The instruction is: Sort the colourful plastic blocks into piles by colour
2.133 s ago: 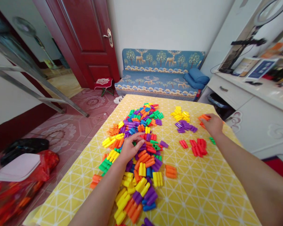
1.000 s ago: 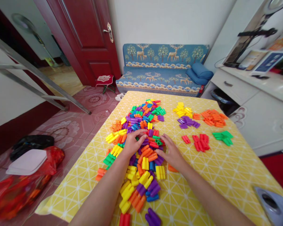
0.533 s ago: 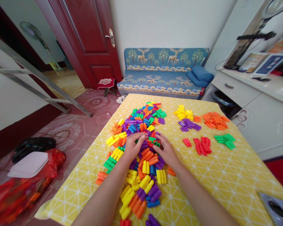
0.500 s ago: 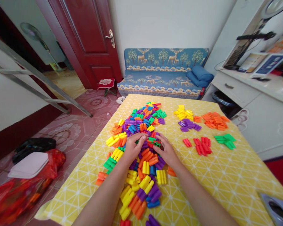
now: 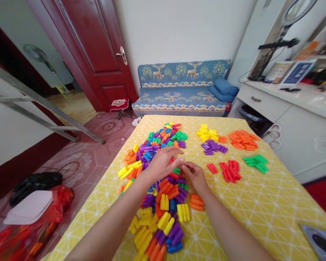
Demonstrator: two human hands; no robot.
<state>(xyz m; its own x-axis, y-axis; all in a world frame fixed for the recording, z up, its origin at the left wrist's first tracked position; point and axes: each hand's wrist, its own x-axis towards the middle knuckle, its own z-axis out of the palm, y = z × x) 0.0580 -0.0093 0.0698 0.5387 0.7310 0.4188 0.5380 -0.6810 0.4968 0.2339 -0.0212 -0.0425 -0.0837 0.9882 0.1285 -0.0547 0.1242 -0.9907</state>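
Note:
My left hand (image 5: 163, 163) reaches over the middle of a long pile of colourful plastic pieces (image 5: 167, 188), each like a row of joined tubes. Its fingers and thumb are stretched to the right and apart, with red and green pieces (image 5: 176, 171) showing just below the thumb. Close beside its thumb tip, my right hand (image 5: 195, 177) has its thumb and fingers pinched together at the pile's right edge. Whatever the pinch holds is hidden. An orange piece (image 5: 197, 202) lies on the cloth near my right wrist.
On the yellow patterned tablecloth (image 5: 220, 221), separate groups lie to the right: yellow (image 5: 207, 133), purple (image 5: 214, 147), orange (image 5: 243, 140), red (image 5: 230, 171) and green (image 5: 256, 163) pieces. A grey-blue object (image 5: 319, 241) sits at the near right corner. A blue sofa (image 5: 179, 96) stands beyond the table.
My left hand has moved right and up across the pile, its fingers now stretched out. My right hand's fingers have closed from spread to a pinch. The camera view has shifted slightly.

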